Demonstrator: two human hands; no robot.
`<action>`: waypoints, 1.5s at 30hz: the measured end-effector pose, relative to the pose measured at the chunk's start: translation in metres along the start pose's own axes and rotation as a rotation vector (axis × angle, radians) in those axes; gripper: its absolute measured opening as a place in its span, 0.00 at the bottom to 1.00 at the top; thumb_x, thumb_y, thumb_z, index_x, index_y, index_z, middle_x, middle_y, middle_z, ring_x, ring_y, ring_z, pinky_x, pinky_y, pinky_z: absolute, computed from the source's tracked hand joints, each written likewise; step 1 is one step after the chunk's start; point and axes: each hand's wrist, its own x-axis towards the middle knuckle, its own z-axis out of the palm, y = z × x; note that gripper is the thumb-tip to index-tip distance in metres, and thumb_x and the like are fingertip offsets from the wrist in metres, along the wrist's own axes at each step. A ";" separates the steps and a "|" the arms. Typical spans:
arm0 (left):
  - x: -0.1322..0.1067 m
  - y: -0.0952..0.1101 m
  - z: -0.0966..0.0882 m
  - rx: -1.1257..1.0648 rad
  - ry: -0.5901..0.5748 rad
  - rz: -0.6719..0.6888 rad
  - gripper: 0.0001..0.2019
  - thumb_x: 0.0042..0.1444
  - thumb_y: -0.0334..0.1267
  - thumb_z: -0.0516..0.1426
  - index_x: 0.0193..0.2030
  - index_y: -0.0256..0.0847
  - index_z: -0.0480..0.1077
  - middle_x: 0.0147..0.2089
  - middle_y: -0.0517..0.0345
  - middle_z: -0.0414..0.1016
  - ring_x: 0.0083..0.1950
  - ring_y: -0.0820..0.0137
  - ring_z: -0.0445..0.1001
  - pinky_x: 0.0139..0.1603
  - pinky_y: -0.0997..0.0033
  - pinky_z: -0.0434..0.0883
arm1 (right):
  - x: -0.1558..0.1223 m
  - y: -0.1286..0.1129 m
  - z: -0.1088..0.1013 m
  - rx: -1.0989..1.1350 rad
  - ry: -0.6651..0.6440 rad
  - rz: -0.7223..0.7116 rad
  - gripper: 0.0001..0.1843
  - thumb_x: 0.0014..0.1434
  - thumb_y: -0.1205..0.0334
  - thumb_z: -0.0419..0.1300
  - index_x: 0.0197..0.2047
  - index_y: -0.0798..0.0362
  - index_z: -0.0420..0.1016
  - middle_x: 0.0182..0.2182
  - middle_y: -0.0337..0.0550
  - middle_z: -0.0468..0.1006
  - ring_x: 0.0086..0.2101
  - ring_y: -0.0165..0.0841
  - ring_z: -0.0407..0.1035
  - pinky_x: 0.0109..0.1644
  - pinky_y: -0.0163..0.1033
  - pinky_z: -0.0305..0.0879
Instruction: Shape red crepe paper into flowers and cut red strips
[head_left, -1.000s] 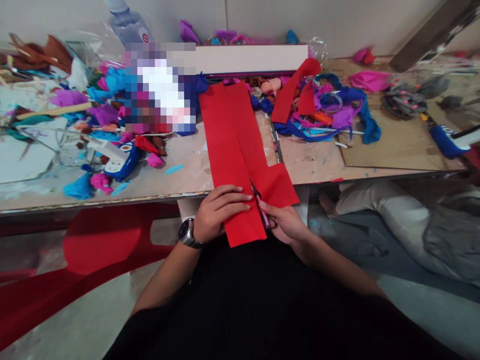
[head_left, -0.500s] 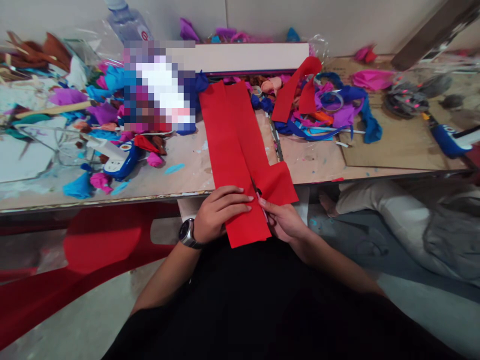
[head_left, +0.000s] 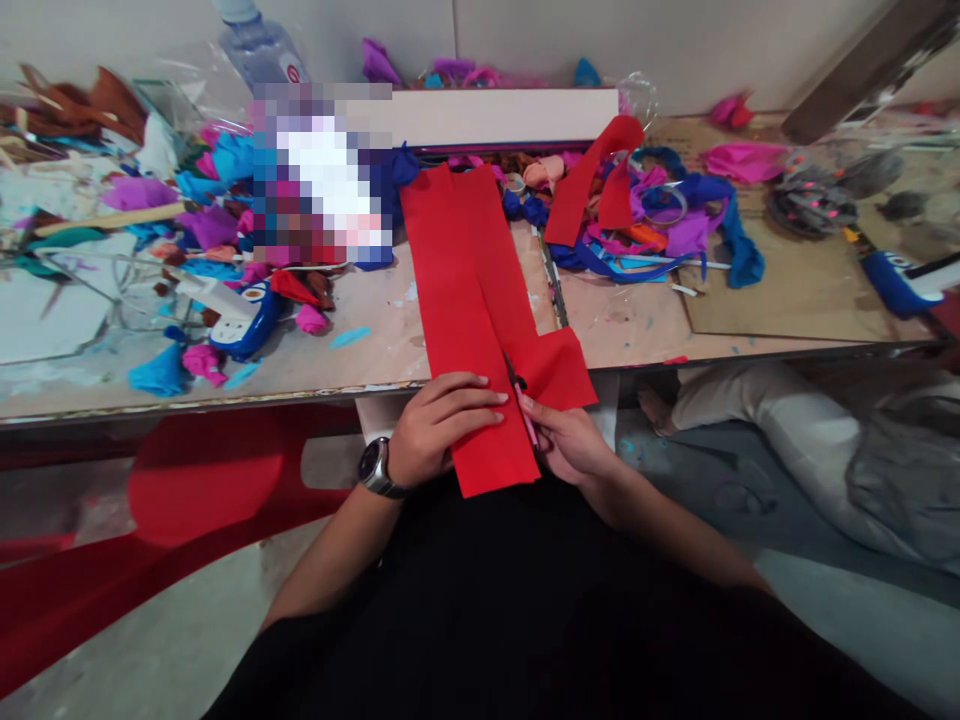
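Note:
A long sheet of red crepe paper (head_left: 457, 270) stretches from the table over its front edge toward my body. My left hand (head_left: 442, 425) grips the near part, fingers on top and the thumb hidden beneath. On the right, my right hand (head_left: 566, 440) is closed round the pink handles of scissors (head_left: 528, 418). Their dark blades lie in a lengthwise cut in the paper. The cut strip folds up and away to the right above my right hand.
Crumpled colored paper (head_left: 210, 225) and a blue-and-white glue gun (head_left: 244, 320) lie left, near a plastic bottle (head_left: 262, 50). Rightward are paper scraps (head_left: 697, 220), a tape roll (head_left: 665, 204), a cardboard sheet (head_left: 757, 300) and another glue gun (head_left: 896, 280). Another person's leg (head_left: 757, 400) is at right.
The scissors have turned slightly, and more of the pink handle shows beside my right thumb. Both hands and the red paper stay nearly in place.

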 end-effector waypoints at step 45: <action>0.000 0.004 0.002 -0.020 0.009 -0.011 0.13 0.73 0.38 0.59 0.61 0.44 0.77 0.59 0.47 0.84 0.66 0.59 0.78 0.65 0.51 0.79 | -0.001 0.002 0.003 0.030 0.006 -0.010 0.33 0.36 0.42 0.85 0.15 0.51 0.66 0.13 0.32 0.63 0.20 0.24 0.55 0.28 0.38 0.59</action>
